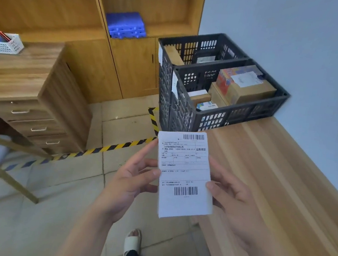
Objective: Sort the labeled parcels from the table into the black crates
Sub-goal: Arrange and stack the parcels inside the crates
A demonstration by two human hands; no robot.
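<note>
A small parcel (184, 176) faces me with its white shipping label and two barcodes. I hold it upright at the table's left edge. My left hand (132, 178) grips its left side with thumb and fingers. My right hand (231, 195) grips its right side. Two black crates stand at the table's far end. The nearer crate (212, 116) holds several boxes, among them a brown carton with a label (248, 88). Inside the farther crate (195, 41) are a wooden-coloured box and a dark flat item.
The wooden table (272, 179) runs along the grey wall on the right. A desk with drawers (28, 97) stands at left, carrying a white basket (2, 44). A cabinet holds a blue tray (125, 25). Yellow-black tape (104, 148) crosses the floor. My sandalled foot (132, 242) shows below.
</note>
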